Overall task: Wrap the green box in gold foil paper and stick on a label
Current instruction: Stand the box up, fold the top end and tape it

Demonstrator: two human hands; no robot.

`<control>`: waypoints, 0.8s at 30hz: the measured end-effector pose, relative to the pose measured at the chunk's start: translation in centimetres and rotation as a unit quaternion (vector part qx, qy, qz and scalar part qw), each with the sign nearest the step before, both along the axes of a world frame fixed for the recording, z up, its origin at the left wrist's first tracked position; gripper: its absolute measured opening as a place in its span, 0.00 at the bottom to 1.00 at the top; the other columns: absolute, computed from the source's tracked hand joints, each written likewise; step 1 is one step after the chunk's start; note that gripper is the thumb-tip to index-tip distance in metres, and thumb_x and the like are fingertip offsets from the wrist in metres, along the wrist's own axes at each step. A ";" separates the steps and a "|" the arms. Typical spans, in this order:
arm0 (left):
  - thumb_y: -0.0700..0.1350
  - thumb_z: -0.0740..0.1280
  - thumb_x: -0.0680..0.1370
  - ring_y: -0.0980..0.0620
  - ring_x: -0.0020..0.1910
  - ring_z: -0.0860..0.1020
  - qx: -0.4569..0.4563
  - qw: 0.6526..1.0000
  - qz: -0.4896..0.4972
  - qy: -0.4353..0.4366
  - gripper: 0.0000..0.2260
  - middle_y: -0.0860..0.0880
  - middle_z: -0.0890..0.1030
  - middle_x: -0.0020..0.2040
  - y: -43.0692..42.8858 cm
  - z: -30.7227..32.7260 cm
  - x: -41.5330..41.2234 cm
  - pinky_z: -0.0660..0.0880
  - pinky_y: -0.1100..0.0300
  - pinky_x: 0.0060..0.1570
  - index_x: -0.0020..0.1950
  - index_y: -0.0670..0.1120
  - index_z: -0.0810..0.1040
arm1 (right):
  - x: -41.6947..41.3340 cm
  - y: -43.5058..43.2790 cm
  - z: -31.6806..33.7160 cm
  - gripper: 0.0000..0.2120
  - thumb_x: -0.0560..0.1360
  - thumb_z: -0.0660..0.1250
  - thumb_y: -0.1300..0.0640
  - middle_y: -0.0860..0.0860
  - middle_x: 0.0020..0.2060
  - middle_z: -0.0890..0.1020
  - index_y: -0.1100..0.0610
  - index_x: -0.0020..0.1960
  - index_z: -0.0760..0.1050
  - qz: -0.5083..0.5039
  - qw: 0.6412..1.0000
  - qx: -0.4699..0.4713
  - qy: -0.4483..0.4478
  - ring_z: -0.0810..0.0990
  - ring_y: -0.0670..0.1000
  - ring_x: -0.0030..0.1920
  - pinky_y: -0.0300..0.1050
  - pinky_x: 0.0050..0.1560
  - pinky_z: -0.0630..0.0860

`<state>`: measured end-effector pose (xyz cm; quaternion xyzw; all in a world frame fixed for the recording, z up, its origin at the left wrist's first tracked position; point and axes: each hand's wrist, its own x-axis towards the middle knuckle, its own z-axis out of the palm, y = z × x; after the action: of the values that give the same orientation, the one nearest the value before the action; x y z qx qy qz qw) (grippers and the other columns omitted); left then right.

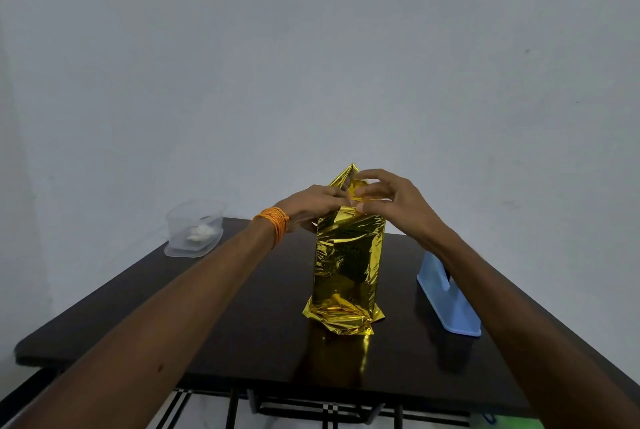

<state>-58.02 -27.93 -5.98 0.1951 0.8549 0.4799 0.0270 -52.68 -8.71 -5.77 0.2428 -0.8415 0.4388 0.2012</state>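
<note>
A tall box wrapped in gold foil paper (pixel 348 266) stands upright in the middle of the dark table (pixel 242 324). None of the green box itself shows. Loose foil flares out at its base, and a pointed foil flap sticks up at the top. My left hand (pixel 311 205), with an orange thread band at the wrist, holds the top left of the wrapping. My right hand (pixel 391 200) pinches the foil at the top with thumb and curled fingers. No label is in view.
A clear plastic container (pixel 194 227) with something white inside sits at the table's far left corner. A light blue tape dispenser (pixel 446 300) stands to the right of the box, partly behind my right forearm. A plain wall is behind.
</note>
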 end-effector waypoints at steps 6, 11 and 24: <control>0.58 0.64 0.80 0.42 0.70 0.70 -0.033 0.999 -0.002 0.017 0.21 0.46 0.70 0.73 0.3 -0.3 0.6 0.71 0.41 0.65 0.72 0.54 0.71 | -0.1 0.3 0.4 0.23 0.78 0.69 0.53 0.49 0.46 0.87 0.43 0.71 0.70 -0.012 0.998 0.049 -0.036 0.82 0.46 0.55 0.37 0.53 0.71; 0.55 0.66 0.80 0.49 0.64 0.72 -0.008 0.993 -0.007 0.118 0.19 0.46 0.71 0.72 0.1 0.3 1.1 0.69 0.58 0.54 0.69 0.51 0.75 | -0.2 0.2 0.9 0.21 0.78 0.66 0.50 0.52 0.57 0.83 0.40 0.69 0.70 -0.017 0.997 0.055 -0.058 0.79 0.52 0.59 0.48 0.58 0.73; 0.35 0.68 0.77 0.54 0.56 0.80 0.147 0.966 -0.047 0.206 0.11 0.50 0.84 0.55 0.3 2.0 0.5 0.75 0.64 0.51 0.57 0.45 0.83 | -0.1 1.8 2.5 0.17 0.79 0.62 0.58 0.56 0.65 0.76 0.48 0.66 0.76 0.099 0.981 -0.021 -0.168 0.79 0.54 0.62 0.47 0.64 0.76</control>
<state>-57.49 -27.68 -3.98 0.3316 0.7518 0.5480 -0.1567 -52.81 -6.88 -3.30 0.2434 -0.8258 0.5085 0.0172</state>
